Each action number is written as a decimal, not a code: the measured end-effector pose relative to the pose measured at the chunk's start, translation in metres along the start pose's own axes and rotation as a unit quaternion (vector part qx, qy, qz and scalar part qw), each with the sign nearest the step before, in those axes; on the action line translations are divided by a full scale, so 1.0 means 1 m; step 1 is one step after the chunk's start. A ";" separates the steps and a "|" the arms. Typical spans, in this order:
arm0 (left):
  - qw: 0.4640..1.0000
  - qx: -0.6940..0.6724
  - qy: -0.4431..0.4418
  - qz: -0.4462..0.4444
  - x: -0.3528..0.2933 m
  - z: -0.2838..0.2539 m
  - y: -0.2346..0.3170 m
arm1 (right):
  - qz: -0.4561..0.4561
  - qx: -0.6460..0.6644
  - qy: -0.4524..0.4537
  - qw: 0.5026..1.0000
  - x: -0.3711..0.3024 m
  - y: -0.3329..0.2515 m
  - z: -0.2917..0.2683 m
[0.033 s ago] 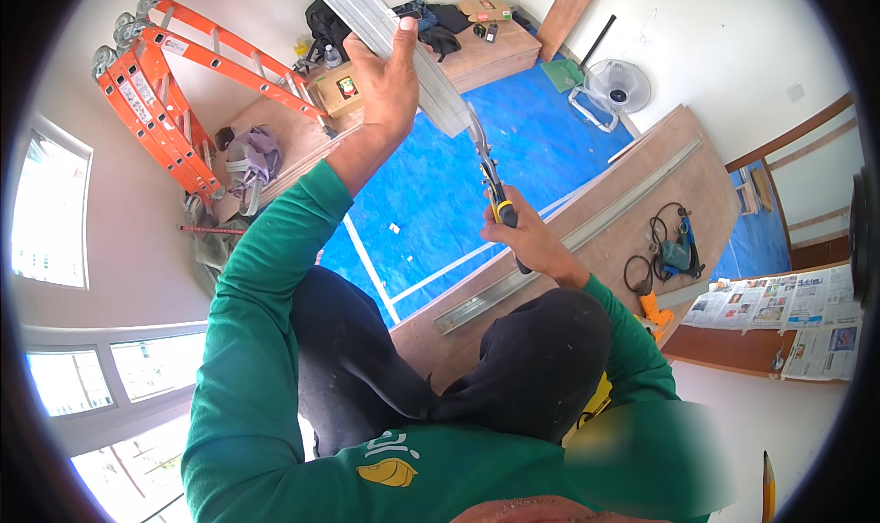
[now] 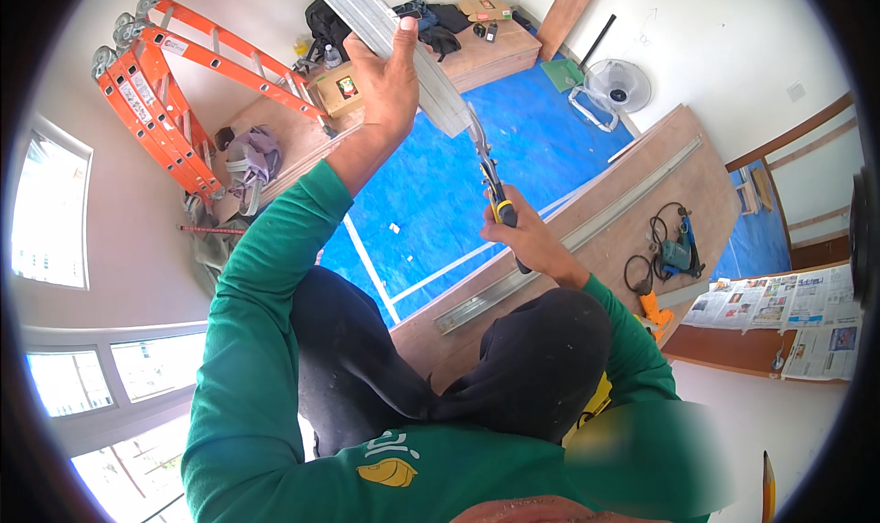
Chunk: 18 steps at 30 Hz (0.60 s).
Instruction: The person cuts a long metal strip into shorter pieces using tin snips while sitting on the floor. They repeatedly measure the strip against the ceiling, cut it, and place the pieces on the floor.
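one metal channel [image 2: 440,97] is held in the left hand [image 2: 390,88], its near end between both hands, at the blades of one pair of snips [image 2: 492,170]. the right hand [image 2: 534,239] is wrapped around the snips' handles. progress, as judged: early; the blades are placed, no separated piece is visible, and whether they have bitten cannot be told. count: one orange ladder [image 2: 154,124] left of the left hand; one fan [image 2: 618,95] beyond the right; one teal power tool [image 2: 676,253] to the right hand's right.
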<state>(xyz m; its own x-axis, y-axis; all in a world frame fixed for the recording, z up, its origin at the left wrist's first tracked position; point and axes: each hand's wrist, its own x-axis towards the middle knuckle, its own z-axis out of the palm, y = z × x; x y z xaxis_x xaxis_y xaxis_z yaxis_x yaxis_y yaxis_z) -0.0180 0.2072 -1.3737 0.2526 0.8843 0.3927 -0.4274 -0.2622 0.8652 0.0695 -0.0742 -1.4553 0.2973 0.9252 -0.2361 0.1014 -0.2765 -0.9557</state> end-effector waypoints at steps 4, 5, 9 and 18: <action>1.000 0.011 -0.005 0.005 0.007 0.004 -0.001 | -0.003 -0.002 0.001 1.000 0.010 -0.001 -0.004; 1.000 0.011 -0.004 0.010 0.005 0.004 0.000 | -0.001 -0.001 0.001 1.000 0.009 0.000 -0.004; 1.000 0.004 -0.009 0.001 0.004 0.007 0.002 | 0.013 0.002 -0.002 1.000 0.011 -0.001 -0.006; 1.000 0.018 0.003 0.010 0.011 0.003 -0.013 | 0.006 0.005 0.000 1.000 0.006 -0.001 -0.004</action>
<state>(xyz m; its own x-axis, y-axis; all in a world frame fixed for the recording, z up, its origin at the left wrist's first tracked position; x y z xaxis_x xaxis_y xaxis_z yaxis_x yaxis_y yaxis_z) -0.0068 0.2194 -1.3801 0.2396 0.8812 0.4076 -0.3998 -0.2930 0.8685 0.0749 -0.0691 -1.4552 0.2977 0.9222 -0.2468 0.0884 -0.2841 -0.9547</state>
